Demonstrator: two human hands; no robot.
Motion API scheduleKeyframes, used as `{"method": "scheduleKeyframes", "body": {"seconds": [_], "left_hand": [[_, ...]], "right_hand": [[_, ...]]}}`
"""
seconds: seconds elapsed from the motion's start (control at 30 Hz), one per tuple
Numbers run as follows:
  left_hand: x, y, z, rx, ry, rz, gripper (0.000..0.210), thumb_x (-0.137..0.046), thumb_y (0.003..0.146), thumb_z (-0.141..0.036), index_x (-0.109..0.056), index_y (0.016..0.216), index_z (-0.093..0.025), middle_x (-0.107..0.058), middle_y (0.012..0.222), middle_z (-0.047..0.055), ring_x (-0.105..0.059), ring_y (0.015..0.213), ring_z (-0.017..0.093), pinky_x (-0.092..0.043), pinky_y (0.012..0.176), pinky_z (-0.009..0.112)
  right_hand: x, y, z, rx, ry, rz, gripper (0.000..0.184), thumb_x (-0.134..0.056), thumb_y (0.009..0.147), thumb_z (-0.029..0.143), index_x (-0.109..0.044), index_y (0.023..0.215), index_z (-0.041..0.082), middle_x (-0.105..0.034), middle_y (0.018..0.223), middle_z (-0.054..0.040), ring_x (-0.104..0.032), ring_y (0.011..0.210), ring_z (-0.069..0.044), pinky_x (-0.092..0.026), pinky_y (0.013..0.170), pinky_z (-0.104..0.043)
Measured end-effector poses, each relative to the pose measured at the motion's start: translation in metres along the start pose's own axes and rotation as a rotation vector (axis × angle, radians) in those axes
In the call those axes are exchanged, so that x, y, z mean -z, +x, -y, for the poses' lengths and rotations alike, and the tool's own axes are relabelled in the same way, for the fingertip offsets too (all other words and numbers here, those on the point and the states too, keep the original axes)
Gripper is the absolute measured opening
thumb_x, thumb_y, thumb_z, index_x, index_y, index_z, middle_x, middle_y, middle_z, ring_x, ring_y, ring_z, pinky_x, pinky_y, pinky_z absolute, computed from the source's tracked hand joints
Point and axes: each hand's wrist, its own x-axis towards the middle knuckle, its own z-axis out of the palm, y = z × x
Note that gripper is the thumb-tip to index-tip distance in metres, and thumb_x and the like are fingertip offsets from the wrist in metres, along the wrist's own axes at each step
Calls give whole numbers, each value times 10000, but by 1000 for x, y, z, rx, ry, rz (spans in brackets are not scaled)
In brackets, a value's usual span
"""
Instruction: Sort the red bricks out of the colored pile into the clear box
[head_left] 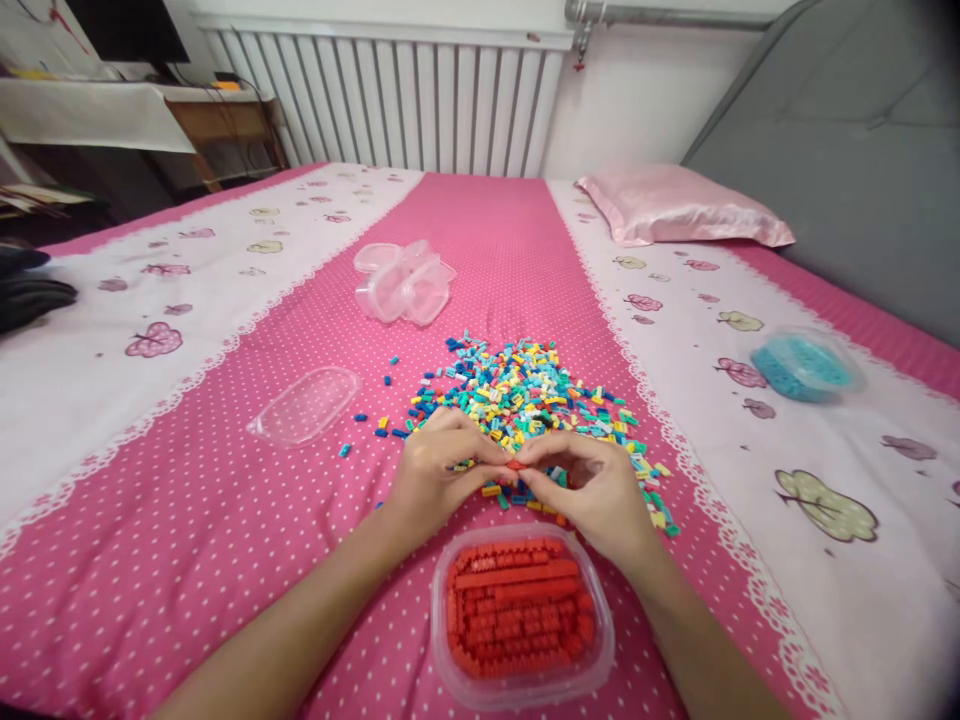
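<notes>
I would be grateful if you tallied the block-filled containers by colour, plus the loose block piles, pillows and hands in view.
Red-block container: 1
Light-blue-block container: 1
Mixed-colour block pile: 1
Pink pillow: 1
Hands, left hand and right hand: 2
Total: 6

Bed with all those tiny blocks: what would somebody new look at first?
Probably the colourful heap of blocks in the middle of the pink bedspread. Nearer the camera, a clear tub full of bright red pieces stands out too. At the heap's near edge, the left hand and right hand pinch a small red piece.
</notes>
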Motion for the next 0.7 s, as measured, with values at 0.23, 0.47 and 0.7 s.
{"method": "scheduleKeyframes", "body": {"seconds": [0.23, 0.47, 0.7], "left_hand": [[1, -2, 0, -29, 10, -18, 87, -732, 898, -277, -757, 873, -198, -758, 775, 17, -623, 772, 161, -498, 714, 294], [1, -2, 0, -36, 50, -4, 197, -699, 921, -353, -761, 812, -201, -743, 739, 25, -629, 772, 166, -495, 737, 320], [1, -2, 0, -49, 30, 3, 169, -721, 901, -332, -754, 819, -189, -753, 749, 19, -617, 772, 163, -485, 738, 314]], "right_hand": [[0, 1, -2, -28, 21, -8, 111, -780, 780, 246, -773, 890, 260, -797, 845, -29, -755, 761, -189, -629, 731, -325], [2, 0, -2, -70, 10, 17, 33, -776, 797, 262, -780, 829, 262, -792, 830, -22, -748, 759, -189, -624, 726, -321], [2, -1, -1, -47, 4, 21, 46, -762, 799, 232, -772, 825, 268, -788, 844, -14, -743, 781, -179, -618, 744, -315]]}}
